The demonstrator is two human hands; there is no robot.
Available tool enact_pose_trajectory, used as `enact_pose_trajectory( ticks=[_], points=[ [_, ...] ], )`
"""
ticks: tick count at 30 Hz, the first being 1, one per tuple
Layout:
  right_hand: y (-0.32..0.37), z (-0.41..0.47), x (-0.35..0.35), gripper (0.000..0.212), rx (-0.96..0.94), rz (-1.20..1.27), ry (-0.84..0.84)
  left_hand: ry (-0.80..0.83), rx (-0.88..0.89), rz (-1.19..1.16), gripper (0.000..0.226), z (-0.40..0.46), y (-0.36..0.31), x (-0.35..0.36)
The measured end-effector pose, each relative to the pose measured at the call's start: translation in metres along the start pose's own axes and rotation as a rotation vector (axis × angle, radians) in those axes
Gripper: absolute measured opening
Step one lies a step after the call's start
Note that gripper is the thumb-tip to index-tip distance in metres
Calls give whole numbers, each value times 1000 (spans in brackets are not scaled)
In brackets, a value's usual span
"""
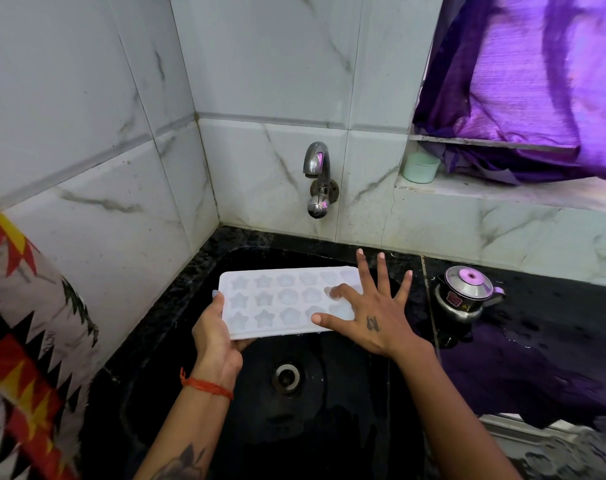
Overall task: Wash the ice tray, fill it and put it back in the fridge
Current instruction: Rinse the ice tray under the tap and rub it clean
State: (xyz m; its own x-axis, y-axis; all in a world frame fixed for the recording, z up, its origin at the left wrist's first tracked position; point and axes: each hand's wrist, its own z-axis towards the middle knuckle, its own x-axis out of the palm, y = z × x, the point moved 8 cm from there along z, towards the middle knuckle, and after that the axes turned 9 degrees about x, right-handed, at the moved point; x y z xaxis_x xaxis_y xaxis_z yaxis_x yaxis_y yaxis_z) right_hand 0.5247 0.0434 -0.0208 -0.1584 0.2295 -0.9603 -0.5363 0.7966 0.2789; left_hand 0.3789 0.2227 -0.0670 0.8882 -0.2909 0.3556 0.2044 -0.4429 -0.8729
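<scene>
A white ice tray [287, 301] with star- and flower-shaped moulds is held level above a black sink basin [329, 427], and every place here is given from that tray. The person's left hand [215, 332] grips the tray's near-left corner, thumb lying over the short left edge and the fingers curled underneath. The right hand [370, 311] is spread wide over the tray's right end: the index fingertip presses into a mould in the middle row, the thumb rests near the front edge, and the other three fingers reach out straight past the tray's right edge, holding nothing. The tray's far long edge sits close to the basin's back rim.

Straight beyond the tray, a steel wall tap [318, 178] sticks out of grey marble-patterned tiles [87, 133]; no water is visible running from it. Below the tray, toward the viewer, lies the round drain [287, 375] in the open basin floor. To the tray's right, past the basin's edge, a small steel kettle [466, 292] stands on the wet black bench [536, 341]. Farther right and higher, a pale green cup [421, 167] sits on a window ledge under a purple curtain [536, 81]. To the tray's left, the tiled side wall runs close along the basin, with patterned fabric [28, 341] nearest the viewer.
</scene>
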Motion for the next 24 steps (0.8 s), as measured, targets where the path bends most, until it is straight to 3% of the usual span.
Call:
enact_pose_trajectory(
  ticks=[10, 17, 24],
  points=[
    [-1, 1, 6, 70, -5, 91, 65, -5, -3, -6, 27, -1, 2, -2],
    [-2, 0, 2, 78, -9, 14, -8, -4, -1, 1, 28, -1, 2, -2],
    [-2, 1, 8, 79, -5, 71, 64, -10, -6, 4, 28, -2, 2, -2]
  ],
)
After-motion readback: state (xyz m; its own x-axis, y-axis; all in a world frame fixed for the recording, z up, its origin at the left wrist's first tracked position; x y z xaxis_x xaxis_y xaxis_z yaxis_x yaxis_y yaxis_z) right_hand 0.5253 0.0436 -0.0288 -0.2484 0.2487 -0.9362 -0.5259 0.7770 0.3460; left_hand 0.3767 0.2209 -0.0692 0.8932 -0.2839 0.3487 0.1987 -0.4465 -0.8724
